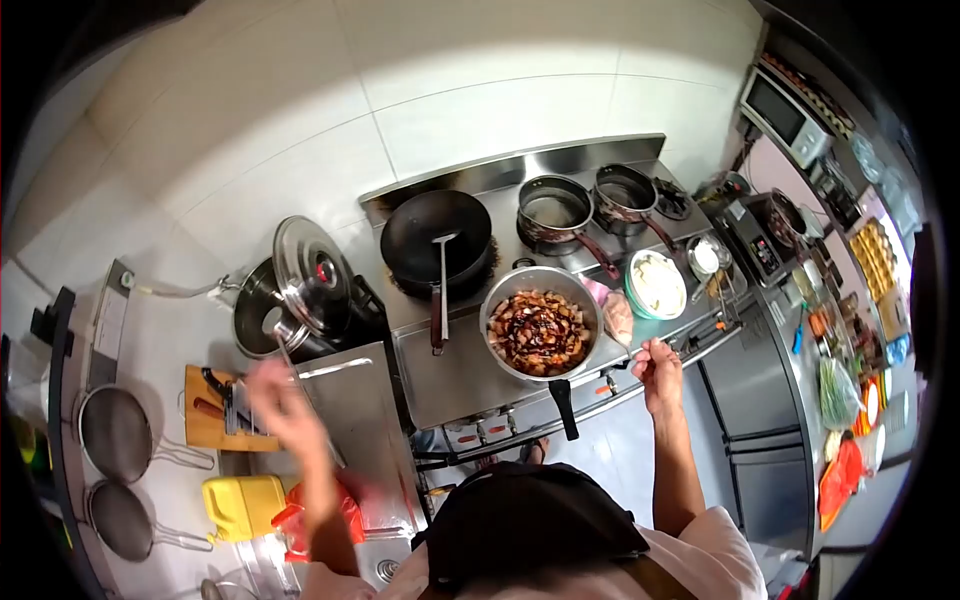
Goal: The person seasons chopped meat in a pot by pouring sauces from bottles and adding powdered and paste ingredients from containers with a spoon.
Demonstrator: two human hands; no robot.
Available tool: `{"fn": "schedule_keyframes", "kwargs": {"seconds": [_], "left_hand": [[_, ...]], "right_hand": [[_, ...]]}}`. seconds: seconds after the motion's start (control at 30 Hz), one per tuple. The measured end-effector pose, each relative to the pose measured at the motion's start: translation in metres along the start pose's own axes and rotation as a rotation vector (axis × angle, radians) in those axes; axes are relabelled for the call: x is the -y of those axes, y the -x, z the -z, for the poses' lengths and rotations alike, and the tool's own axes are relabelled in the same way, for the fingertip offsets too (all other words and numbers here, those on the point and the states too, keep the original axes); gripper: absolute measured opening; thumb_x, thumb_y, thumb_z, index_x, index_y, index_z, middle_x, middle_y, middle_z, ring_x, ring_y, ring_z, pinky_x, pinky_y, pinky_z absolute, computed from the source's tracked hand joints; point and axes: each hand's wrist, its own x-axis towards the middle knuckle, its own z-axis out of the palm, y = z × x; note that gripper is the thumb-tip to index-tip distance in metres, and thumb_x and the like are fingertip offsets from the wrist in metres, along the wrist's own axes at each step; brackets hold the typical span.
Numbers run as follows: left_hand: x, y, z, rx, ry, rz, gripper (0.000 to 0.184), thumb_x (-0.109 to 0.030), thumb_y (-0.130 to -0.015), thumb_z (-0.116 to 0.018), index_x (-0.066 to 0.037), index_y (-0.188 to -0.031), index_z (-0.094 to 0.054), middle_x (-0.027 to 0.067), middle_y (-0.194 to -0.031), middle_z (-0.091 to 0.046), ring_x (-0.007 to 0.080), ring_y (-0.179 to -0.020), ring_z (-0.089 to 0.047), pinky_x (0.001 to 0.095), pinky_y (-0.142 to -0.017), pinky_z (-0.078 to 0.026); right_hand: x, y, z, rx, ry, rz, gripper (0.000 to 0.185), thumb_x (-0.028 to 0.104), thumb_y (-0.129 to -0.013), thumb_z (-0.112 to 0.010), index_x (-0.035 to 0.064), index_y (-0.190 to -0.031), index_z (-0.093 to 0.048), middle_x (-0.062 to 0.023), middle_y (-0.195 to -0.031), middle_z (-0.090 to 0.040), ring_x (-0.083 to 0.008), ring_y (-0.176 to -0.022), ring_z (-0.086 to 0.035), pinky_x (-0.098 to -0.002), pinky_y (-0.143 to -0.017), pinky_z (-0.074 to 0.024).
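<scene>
My left hand [287,400] is blurred by motion beside the wooden knife block [205,408]; its fingers are smeared. Closed fingers show on my right hand [657,368], raised at the stove's front edge, near a pink and white item [618,318]; anything pinched there is too small to name. Between the hands, a silver pot [540,325] holds diced pieces with dark sauce, its black handle toward me. Right of it stands a light green bowl [656,284] with white pieces. A black wok [437,240] with a metal spatula [444,275] sits at the back left of the stove.
Two saucepans [554,208] sit at the back of the stove. A large pot with a tilted lid [312,275] stands left. A yellow jug [243,507] and red bag [345,515] lie nearer. Strainers [115,432] hang far left; a packed counter runs right.
</scene>
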Motion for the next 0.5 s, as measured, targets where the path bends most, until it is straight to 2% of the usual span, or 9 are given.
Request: {"fn": "schedule_keyframes", "kwargs": {"seconds": [0.03,0.1,0.13,0.17,0.2,0.3,0.37,0.47,0.5], "left_hand": [[-0.003,0.038,-0.033,0.132,0.203,0.235,0.021,-0.015,-0.103,-0.054,0.001,-0.114,-0.062,0.0101,-0.111,-0.062,0.0223,-0.11,-0.059,0.0375,-0.099,-0.046],[-0.031,0.11,-0.081,0.553,0.267,0.305,0.016,-0.014,-0.101,-0.057,-0.003,-0.105,-0.068,0.0088,-0.114,-0.065,0.02,-0.103,-0.062,0.034,-0.093,-0.049],[-0.017,0.166,-0.112,0.69,0.534,0.483,0.014,-0.013,-0.1,-0.059,-0.004,-0.102,-0.069,0.0089,-0.115,-0.066,0.0183,-0.103,-0.063,0.0325,-0.091,-0.05],[-0.036,0.192,-0.127,0.917,0.675,0.543,0.015,-0.014,-0.099,-0.06,-0.004,-0.103,-0.07,0.0101,-0.115,-0.068,0.0177,-0.104,-0.064,0.0322,-0.088,-0.052],[-0.035,0.226,-0.145,1.084,0.735,0.376,0.018,-0.014,-0.099,-0.06,-0.004,-0.112,-0.067,0.0118,-0.118,-0.068,0.0181,-0.103,-0.066,0.032,-0.086,-0.053],[-0.042,0.29,-0.181,1.674,0.743,0.505,0.035,-0.023,-0.098,-0.062,-0.003,-0.127,-0.059,0.0112,-0.107,-0.072,0.0203,-0.097,-0.07,0.0317,-0.084,-0.053],[-0.015,0.353,-0.215,1.729,0.576,0.49,0.049,-0.037,-0.095,-0.065,0.0,-0.127,-0.058,0.0119,-0.101,-0.072,0.0206,-0.093,-0.069,0.0315,-0.081,-0.053],[-0.039,0.35,-0.24,1.76,0.301,0.64,0.06,-0.049,-0.09,-0.069,0.004,-0.118,-0.062,0.0118,-0.093,-0.07,0.0196,-0.08,-0.068,0.0315,-0.071,-0.053],[-0.046,0.357,-0.243,1.722,0.425,0.951,0.059,-0.051,-0.087,-0.073,0.004,-0.105,-0.065,0.0095,-0.086,-0.069,0.0172,-0.067,-0.064,0.0315,-0.062,-0.051]], "right_hand": [[0.0,0.008,0.011,-0.039,-0.008,0.006,0.022,0.028,-0.101,-0.059,0.007,-0.094,-0.064,-0.0035,-0.073,-0.067,-0.0113,-0.057,-0.06,-0.0257,-0.056,-0.052],[0.0,0.026,0.032,-0.125,0.008,-0.009,0.016,0.02,-0.102,-0.056,0.0063,-0.099,-0.063,-0.0042,-0.079,-0.068,-0.0128,-0.06,-0.062,-0.0265,-0.058,-0.0533],[0.002,0.038,0.04,-0.176,0.024,-0.014,0.015,0.019,-0.102,-0.055,0.0063,-0.099,-0.063,-0.0045,-0.08,-0.068,-0.0131,-0.06,-0.062,-0.0266,-0.058,-0.0535],[0.004,0.05,0.047,-0.224,0.046,-0.018,0.015,0.018,-0.102,-0.055,0.0062,-0.099,-0.063,-0.0047,-0.081,-0.068,-0.0135,-0.06,-0.062,-0.0267,-0.058,-0.0537],[0.006,0.062,0.051,-0.274,0.027,-0.029,0.013,0.016,-0.102,-0.055,0.0062,-0.1,-0.063,-0.0054,-0.083,-0.067,-0.0138,-0.06,-0.062,-0.0273,-0.059,-0.0539],[0.002,0.091,0.081,-0.32,-0.004,-0.005,0.015,0.018,-0.102,-0.056,0.006,-0.099,-0.063,-0.0055,-0.082,-0.067,-0.0138,-0.06,-0.061,-0.0279,-0.058,-0.0541],[0.003,0.112,0.097,-0.349,-0.008,0.067,0.019,0.023,-0.1,-0.06,0.0063,-0.094,-0.064,-0.0038,-0.074,-0.065,-0.0132,-0.057,-0.059,-0.0279,-0.057,-0.0528],[0.008,0.148,0.116,-0.452,0.005,0.148,0.025,0.028,-0.099,-0.063,0.0073,-0.086,-0.064,-0.0012,-0.064,-0.061,-0.0122,-0.052,-0.057,-0.0277,-0.055,-0.0507],[0.01,0.16,0.121,-0.452,0.002,0.171,0.026,0.03,-0.1,-0.063,0.0083,-0.084,-0.063,-0.0005,-0.062,-0.06,-0.0124,-0.051,-0.057,-0.028,-0.056,-0.0513]]}}
